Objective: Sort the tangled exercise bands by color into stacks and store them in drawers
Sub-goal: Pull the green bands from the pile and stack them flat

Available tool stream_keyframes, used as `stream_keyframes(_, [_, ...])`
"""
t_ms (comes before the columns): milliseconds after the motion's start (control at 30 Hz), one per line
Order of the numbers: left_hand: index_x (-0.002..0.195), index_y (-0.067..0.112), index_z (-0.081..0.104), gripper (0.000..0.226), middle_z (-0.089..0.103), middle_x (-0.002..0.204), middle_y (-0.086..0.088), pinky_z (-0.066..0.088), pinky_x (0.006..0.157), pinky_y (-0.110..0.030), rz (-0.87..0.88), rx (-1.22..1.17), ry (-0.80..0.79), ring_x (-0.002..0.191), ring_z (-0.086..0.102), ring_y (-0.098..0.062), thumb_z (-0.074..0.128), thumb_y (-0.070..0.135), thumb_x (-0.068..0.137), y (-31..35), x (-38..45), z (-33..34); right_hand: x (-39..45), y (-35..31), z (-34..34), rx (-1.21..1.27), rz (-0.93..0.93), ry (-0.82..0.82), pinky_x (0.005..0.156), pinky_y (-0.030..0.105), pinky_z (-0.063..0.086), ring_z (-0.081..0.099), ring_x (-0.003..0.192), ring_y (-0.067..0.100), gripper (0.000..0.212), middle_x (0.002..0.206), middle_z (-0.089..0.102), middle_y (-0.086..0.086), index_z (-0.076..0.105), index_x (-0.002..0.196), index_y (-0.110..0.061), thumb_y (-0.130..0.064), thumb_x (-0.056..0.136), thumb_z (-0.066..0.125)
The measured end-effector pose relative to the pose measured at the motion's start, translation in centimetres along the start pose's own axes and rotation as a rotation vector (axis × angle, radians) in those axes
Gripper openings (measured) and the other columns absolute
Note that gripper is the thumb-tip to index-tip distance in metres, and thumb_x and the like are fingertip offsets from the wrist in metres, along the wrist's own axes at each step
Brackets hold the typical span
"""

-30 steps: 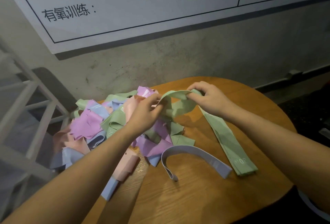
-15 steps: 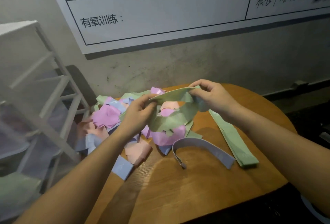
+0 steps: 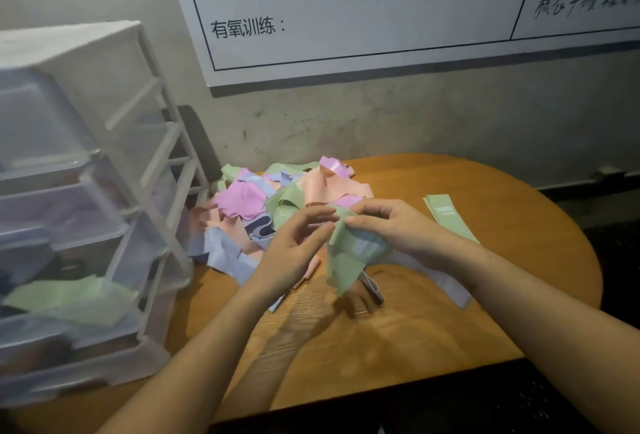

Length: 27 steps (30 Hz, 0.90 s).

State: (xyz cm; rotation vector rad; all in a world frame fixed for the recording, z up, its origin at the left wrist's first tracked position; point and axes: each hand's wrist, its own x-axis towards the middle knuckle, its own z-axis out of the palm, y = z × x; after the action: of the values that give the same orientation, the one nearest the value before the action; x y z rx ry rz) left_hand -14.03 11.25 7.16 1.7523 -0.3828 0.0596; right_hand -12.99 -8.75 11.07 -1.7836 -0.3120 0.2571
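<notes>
Leftmost, the drawers (image 3: 69, 225) already hold green bands. Next, the tangled pile (image 3: 277, 198) sits on the tabletop (image 3: 381, 347). Over it, left hand (image 3: 294, 250) and right hand (image 3: 391, 225) both pinch one green band (image 3: 346, 253), likely folding it; next it should join the green stack (image 3: 446, 215).

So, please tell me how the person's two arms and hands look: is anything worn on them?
Nothing is worn. The left hand and the right hand are bare, with no gloves, rings or watch visible. Both forearms are bare as far as the picture's lower edge, so no sleeves show. The fingernails look short and unpainted.
</notes>
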Motion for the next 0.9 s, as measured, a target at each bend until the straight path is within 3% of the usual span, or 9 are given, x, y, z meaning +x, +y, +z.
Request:
stream_keyframes(100, [0.118, 0.034, 0.067, 0.027, 0.069, 0.119, 0.017, 0.047, 0.097, -0.018, -0.023, -0.034, -0.013, 0.118, 0.060, -0.002, 0.045, 0.041, 0.104, 0.1, -1.1, 0.1, -0.3, -0.1, 0.5, 0.058, 0.040, 0.011, 0.080, 0.033, 0.053, 0.065, 0.089, 0.016, 0.017, 0.099, 0.071, 0.003, 0.075, 0.102, -0.010, -0.022, 0.095, 0.065])
stream_keyframes(167, [0.118, 0.034, 0.068, 0.026, 0.071, 0.113, 0.016, 0.050, 0.092, -0.020, -0.053, -0.076, -0.011, 0.111, 0.063, -0.002, 0.053, 0.045, 0.100, 0.0, -1.8, 0.5, -0.5, -0.3, 0.9, 0.111, 0.050, 0.024, 0.081, 0.036, 0.052, 0.065, 0.091, 0.020, 0.022, 0.104, 0.071, 0.012, 0.073, 0.108, -0.006, -0.022, 0.096, 0.064])
stream_keyframes(267, [0.099, 0.038, 0.074, 0.020, 0.074, 0.094, 0.006, 0.056, 0.086, -0.033, -0.106, -0.145, 0.089, 0.096, 0.068, -0.015, 0.057, 0.048, 0.096, -0.2, -2.3, 1.7, -0.5, -0.3, 1.7, 0.174, 0.057, 0.064, 0.081, 0.038, 0.052, 0.065, 0.090, 0.021, 0.019, 0.099, 0.071, 0.010, 0.075, 0.106, -0.010, -0.023, 0.095, 0.065])
stream_keyframes(367, [0.089, 0.037, 0.076, 0.026, 0.073, 0.092, -0.004, 0.056, 0.088, -0.045, -0.180, -0.226, 0.176, 0.092, 0.069, -0.028, 0.054, 0.048, 0.098, -0.1, -2.2, 2.3, -0.5, -0.2, 2.4, 0.108, 0.046, 0.114, 0.076, 0.042, 0.054, 0.067, 0.089, 0.021, 0.018, 0.107, 0.071, 0.010, 0.075, 0.103, -0.018, -0.031, 0.097, 0.064])
stream_keyframes(433, [0.093, 0.030, 0.075, 0.028, 0.072, 0.090, 0.000, 0.055, 0.087, -0.042, -0.210, -0.265, 0.207, 0.088, 0.067, -0.020, 0.051, 0.040, 0.103, 0.2, -2.0, 2.4, -0.7, 0.0, 2.8, 0.073, 0.012, 0.127, 0.076, 0.039, 0.053, 0.066, 0.089, 0.018, 0.019, 0.112, 0.069, 0.013, 0.073, 0.104, -0.020, -0.033, 0.099, 0.060])
stream_keyframes(567, [0.100, 0.028, 0.072, 0.028, 0.074, 0.088, 0.010, 0.053, 0.074, -0.024, -0.263, -0.326, 0.267, 0.084, 0.068, -0.006, 0.046, 0.035, 0.106, 0.5, -1.4, 2.3, -1.0, 0.4, 3.3, 0.109, 0.101, 0.138, 0.069, 0.041, 0.051, 0.067, 0.089, 0.020, 0.024, 0.113, 0.065, 0.007, 0.058, 0.108, -0.025, -0.047, 0.098, 0.055])
stream_keyframes(700, [0.097, 0.030, 0.072, 0.029, 0.074, 0.090, 0.012, 0.054, 0.083, -0.027, -0.273, -0.299, 0.284, 0.088, 0.067, -0.003, 0.045, 0.037, 0.106, 0.4, -1.3, 2.2, -1.6, 0.7, 2.8, 0.113, 0.111, 0.061, 0.064, 0.032, 0.054, 0.068, 0.083, 0.015, 0.031, 0.111, 0.064, 0.006, 0.057, 0.113, -0.028, -0.035, 0.088, 0.073])
stream_keyframes(833, [0.099, 0.028, 0.072, 0.029, 0.074, 0.090, 0.015, 0.054, 0.078, -0.017, -0.268, -0.305, 0.311, 0.087, 0.066, 0.002, 0.045, 0.033, 0.107, 0.1, -1.1, 2.3, -1.4, 1.1, 2.0, -0.187, 0.047, 0.089, 0.065, 0.017, 0.049, 0.059, 0.075, 0.001, 0.012, 0.086, 0.064, -0.010, 0.071, 0.092, -0.016, -0.023, 0.085, 0.078])
stream_keyframes(900, [0.097, 0.030, 0.071, 0.029, 0.073, 0.088, 0.017, 0.052, 0.078, -0.018, -0.262, -0.285, 0.333, 0.085, 0.065, 0.005, 0.044, 0.034, 0.107, 0.2, -1.1, 2.3, -1.1, 1.3, 1.6, -0.304, 0.001, 0.132, 0.068, 0.010, 0.042, 0.055, 0.077, -0.003, 0.016, 0.085, 0.063, -0.010, 0.074, 0.083, -0.012, -0.026, 0.091, 0.072])
